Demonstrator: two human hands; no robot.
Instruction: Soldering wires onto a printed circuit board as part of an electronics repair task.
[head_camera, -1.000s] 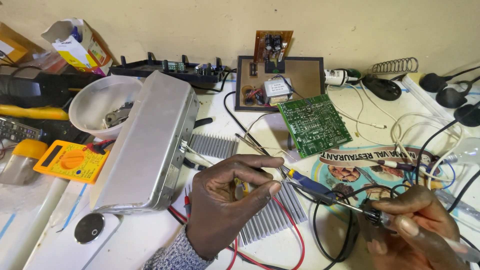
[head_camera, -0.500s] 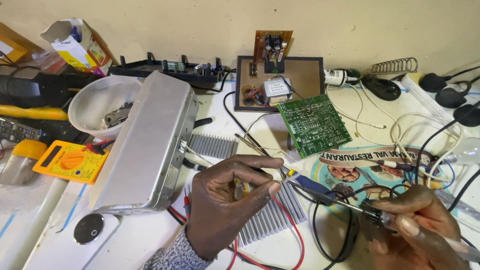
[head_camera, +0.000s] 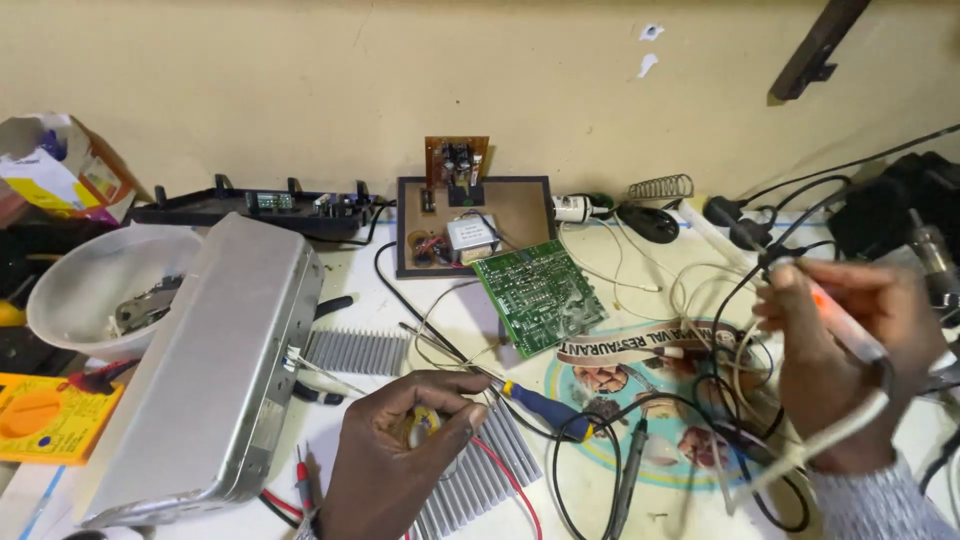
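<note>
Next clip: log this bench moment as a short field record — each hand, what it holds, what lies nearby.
left hand: fingers closed on a small yellowish part, over the finned heat sink
right hand: raised, gripping an orange-and-white pen-shaped tool with a white cord
between hands: blue-handled screwdriver, green circuit board
left of bench: silver metal case, yellow multimeter, white bowl

The left hand (head_camera: 385, 465) hides the small yellowish piece (head_camera: 424, 425) it pinches; the right hand (head_camera: 850, 370) is blurred.
</note>
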